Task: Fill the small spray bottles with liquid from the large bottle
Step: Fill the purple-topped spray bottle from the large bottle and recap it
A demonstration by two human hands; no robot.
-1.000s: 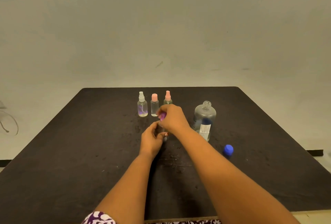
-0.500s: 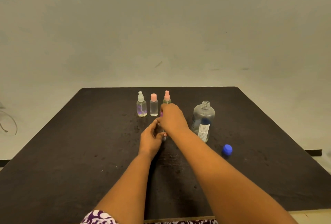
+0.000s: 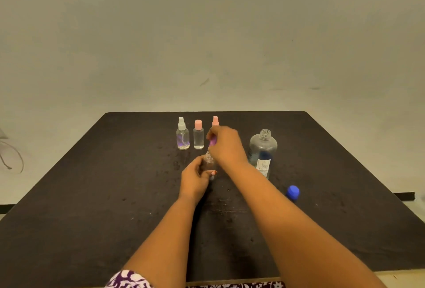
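Note:
My left hand (image 3: 195, 179) grips a small clear bottle (image 3: 208, 162) standing on the black table (image 3: 92, 195); its neck is bare. Just above it my right hand (image 3: 226, 146) holds a purple spray top (image 3: 212, 142), lifted clear of the neck. Behind stand three small bottles: one with a white sprayer (image 3: 182, 134), one with a pink cap (image 3: 198, 135), and one with a pink sprayer (image 3: 215, 121), partly hidden by my right hand. The large clear bottle (image 3: 263, 152), uncapped and holding a little liquid, stands to the right.
A blue cap (image 3: 293, 192) lies on the table to the right of my right forearm. Small wet spots dot the table around the bottles. A plain wall rises behind the table's far edge.
My right hand has risen with the purple spray top, which has come off the small bottle. The bottle's neck now shows bare. My left hand stays put.

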